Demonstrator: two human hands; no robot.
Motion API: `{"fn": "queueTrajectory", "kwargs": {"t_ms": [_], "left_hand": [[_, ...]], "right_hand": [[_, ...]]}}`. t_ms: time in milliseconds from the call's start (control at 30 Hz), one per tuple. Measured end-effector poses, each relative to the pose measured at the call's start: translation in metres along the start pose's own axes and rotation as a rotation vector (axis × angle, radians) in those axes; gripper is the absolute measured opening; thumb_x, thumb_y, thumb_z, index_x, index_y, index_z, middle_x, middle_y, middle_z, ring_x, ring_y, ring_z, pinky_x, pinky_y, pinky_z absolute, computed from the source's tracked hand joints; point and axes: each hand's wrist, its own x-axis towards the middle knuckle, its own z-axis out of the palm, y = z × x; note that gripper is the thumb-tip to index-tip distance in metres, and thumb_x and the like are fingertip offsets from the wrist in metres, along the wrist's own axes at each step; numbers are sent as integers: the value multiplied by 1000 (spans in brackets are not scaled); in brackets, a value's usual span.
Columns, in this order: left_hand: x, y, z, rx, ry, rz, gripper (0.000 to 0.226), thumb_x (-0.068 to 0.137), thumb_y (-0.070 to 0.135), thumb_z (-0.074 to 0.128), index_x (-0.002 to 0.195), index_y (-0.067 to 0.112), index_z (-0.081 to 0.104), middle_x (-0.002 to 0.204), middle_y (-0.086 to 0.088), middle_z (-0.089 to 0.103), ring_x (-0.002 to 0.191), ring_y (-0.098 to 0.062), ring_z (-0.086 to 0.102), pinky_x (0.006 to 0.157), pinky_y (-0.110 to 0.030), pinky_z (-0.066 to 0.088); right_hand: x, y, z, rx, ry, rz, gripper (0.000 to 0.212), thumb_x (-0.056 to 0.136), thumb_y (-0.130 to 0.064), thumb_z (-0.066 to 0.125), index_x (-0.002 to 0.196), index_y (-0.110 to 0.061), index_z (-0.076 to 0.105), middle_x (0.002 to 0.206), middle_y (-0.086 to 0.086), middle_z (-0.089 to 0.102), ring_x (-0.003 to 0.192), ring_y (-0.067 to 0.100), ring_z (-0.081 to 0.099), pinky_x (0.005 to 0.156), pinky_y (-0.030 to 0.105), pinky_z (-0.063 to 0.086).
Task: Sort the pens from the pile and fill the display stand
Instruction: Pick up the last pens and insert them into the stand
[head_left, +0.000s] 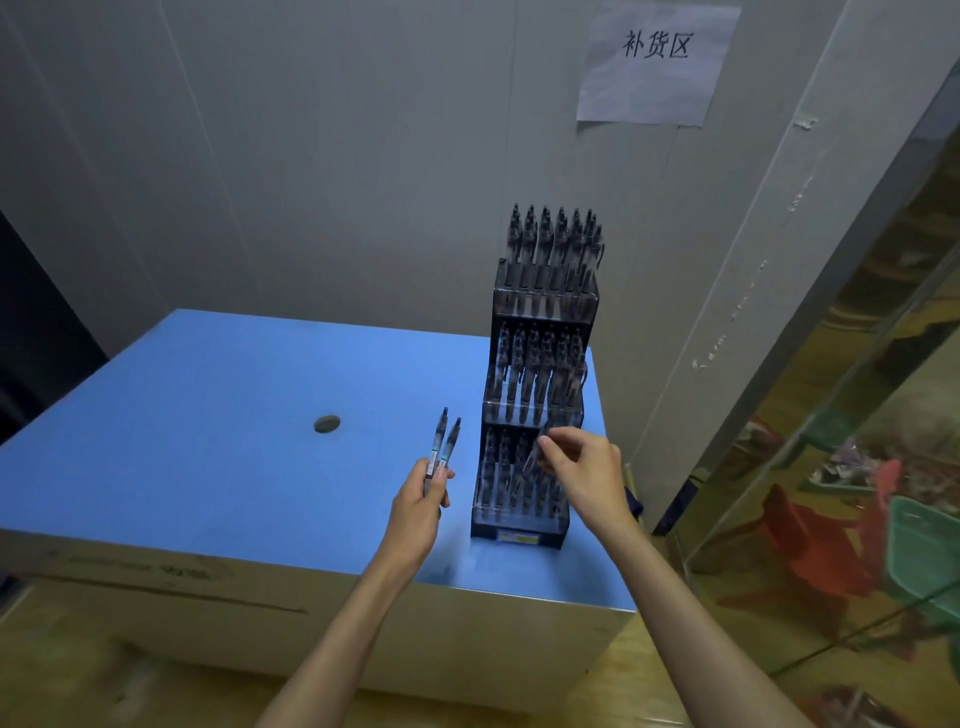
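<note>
Blue table top (208, 415), display stand (535, 415) at right, dark round disc (327, 424)

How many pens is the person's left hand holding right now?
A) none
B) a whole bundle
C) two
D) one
C: the left hand grips two pens side by side, tips up, above the blue table, while the right hand reaches into the bottom tier of the display stand.

Probably shop stockroom: restocking-area wall sign (657, 62)
</note>
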Motion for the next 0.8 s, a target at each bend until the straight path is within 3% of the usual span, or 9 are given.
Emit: {"fn": "queueTrajectory", "kwargs": {"t_ms": [267, 367, 500, 633, 800], "left_hand": [[-2, -2, -3, 41, 16, 19, 25, 109, 35, 39, 99, 22, 59, 75, -1, 44, 66, -13, 40, 64, -29, 36], [-3, -3, -5, 45, 13, 17, 25, 109, 36, 39, 99, 23, 58, 74, -1, 43, 66, -14, 40, 64, -29, 36], [-4, -4, -8, 46, 16, 11, 26, 109, 35, 39, 99, 22, 58, 74, -1, 41, 65, -14, 39, 64, -29, 36], [-6, -6, -7, 57, 14, 7, 27, 109, 37, 38, 99, 23, 59, 72, 0, 39, 64, -14, 37, 64, -30, 35], [-8, -3, -3, 51, 2, -2, 26, 109, 37, 38, 101, 23, 59, 71, 2, 40, 63, -13, 38, 63, -30, 35]], "right_hand": [[-3, 6, 12, -155, -7, -81, 25, 94, -25, 69, 113, -10, 75, 95, -1, 77, 89, 11, 71, 90, 33, 57], [-7, 10, 17, -193, -31, -106, 23, 94, -23, 69, 111, -9, 76, 93, 1, 77, 86, 12, 70, 86, 28, 56], [-12, 20, 24, -244, -103, -88, 22, 95, -23, 68, 108, -8, 76, 89, 3, 77, 85, 16, 71, 84, 32, 57], [-15, 27, 28, -295, -156, -59, 22, 96, -24, 66, 83, -10, 75, 64, 3, 68, 64, 17, 63, 65, 36, 53], [-19, 28, 27, -316, -164, -44, 25, 97, -24, 65, 77, -11, 72, 53, -4, 56, 51, 9, 49, 50, 16, 31]]}}
